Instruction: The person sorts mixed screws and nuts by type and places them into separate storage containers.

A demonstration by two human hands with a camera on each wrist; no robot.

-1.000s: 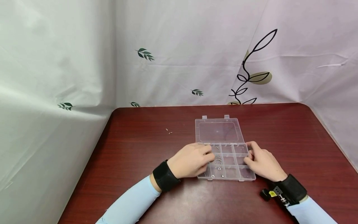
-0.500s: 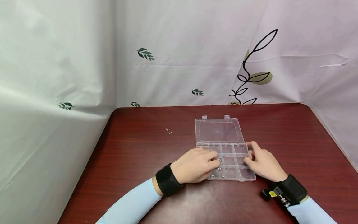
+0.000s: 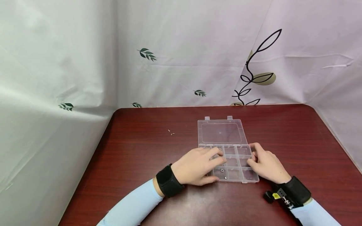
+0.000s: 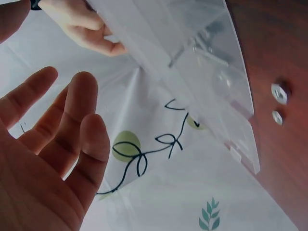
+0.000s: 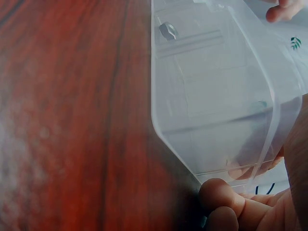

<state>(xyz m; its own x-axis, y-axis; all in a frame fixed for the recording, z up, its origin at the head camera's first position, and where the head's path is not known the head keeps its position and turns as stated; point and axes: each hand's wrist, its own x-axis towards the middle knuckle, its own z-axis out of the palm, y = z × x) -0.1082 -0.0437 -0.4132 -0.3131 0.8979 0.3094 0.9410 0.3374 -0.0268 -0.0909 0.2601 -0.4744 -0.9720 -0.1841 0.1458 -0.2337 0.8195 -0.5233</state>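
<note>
A clear plastic compartment box (image 3: 234,173) lies on the table, its lid (image 3: 221,133) folded back. My left hand (image 3: 195,166) hovers over the box's left compartments, hiding much of them; its fingers are spread and loosely bent. In the left wrist view nothing shows between those fingers (image 4: 83,103). At the box's right side, my right hand (image 3: 267,164) grips the edge between thumb and fingers. A nut (image 3: 222,170) and another small metal piece (image 3: 225,177) lie in a front compartment. Two nuts (image 4: 280,92) show against the red surface in the left wrist view.
Several tiny metal pieces (image 3: 171,132), apparently screws, lie on the dark red wooden table (image 3: 141,131) left of the lid. A white curtain (image 3: 175,56) with leaf prints hangs behind the table and along its sides.
My left hand has shifted right and slightly nearer over the box. Its fingers have spread from a bunched pose, with the thumb now out by the front edge. The right hand stays put.
</note>
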